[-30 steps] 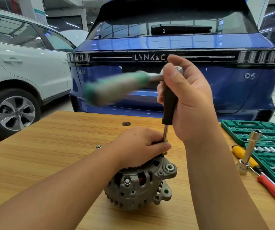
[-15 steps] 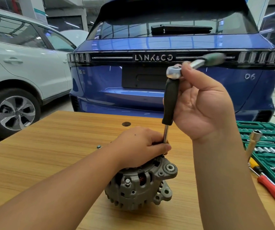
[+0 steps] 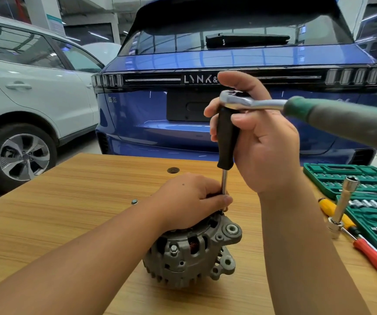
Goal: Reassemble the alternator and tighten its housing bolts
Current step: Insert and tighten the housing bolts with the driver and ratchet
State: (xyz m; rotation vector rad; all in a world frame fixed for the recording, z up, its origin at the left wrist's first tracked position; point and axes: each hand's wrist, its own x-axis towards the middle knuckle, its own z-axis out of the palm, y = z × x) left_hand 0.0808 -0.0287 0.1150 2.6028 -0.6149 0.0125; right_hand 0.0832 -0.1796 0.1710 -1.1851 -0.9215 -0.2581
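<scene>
The grey alternator (image 3: 189, 253) sits on the wooden table (image 3: 69, 212) in front of me. My left hand (image 3: 189, 201) lies on top of it, with fingers pinching the lower steel shaft of the extension bar (image 3: 224, 183). The bar stands upright, and its black grip (image 3: 227, 137) is held by my right hand (image 3: 262, 142). A ratchet head (image 3: 235, 98) sits on the bar's top; its green handle (image 3: 342, 119) points right, toward me. The bar's tip and the bolt under it are hidden by my left hand.
A green socket set case (image 3: 364, 189) lies open at the right. Beside it stand a tall socket (image 3: 342, 208) and a yellow and a red screwdriver (image 3: 374, 260). A small loose bolt (image 3: 134, 202) lies left of the alternator. A blue car (image 3: 137, 110) and a white car (image 3: 35, 98) are parked beyond the table.
The ratchet handle has swung from pointing left, round the far side, to pointing right and toward me. My left hand and the alternator have stayed put.
</scene>
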